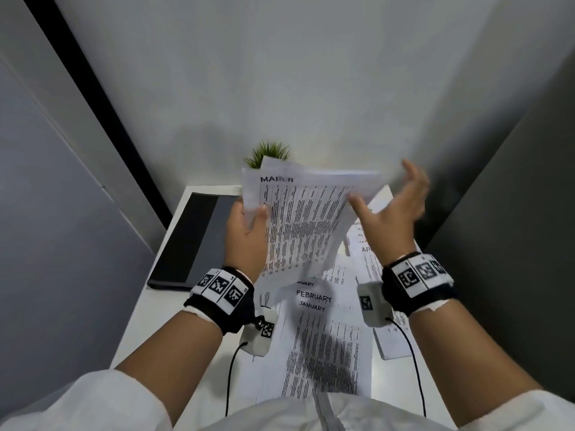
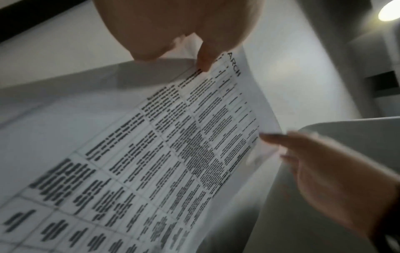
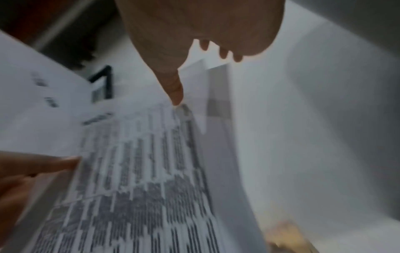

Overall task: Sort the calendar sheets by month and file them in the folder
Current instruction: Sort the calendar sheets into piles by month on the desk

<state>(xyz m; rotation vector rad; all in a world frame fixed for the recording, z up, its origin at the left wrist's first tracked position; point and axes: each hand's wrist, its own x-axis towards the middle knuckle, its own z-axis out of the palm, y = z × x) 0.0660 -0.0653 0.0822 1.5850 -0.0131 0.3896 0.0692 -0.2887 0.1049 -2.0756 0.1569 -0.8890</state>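
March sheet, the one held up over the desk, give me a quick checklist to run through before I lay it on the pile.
1. Heading reads March on the March sheet: ok.
2. Left hand grips its left edge, thumb on top: ok.
3. Right hand holding it: not ok, fingers spread, only the thumb tip touches the right edge.
4. Pile on the desk shows February above January: ok.
5. Held sheet single: cannot tell, another edge shows behind it.
6. Folder open: not ok, it lies closed at the left.
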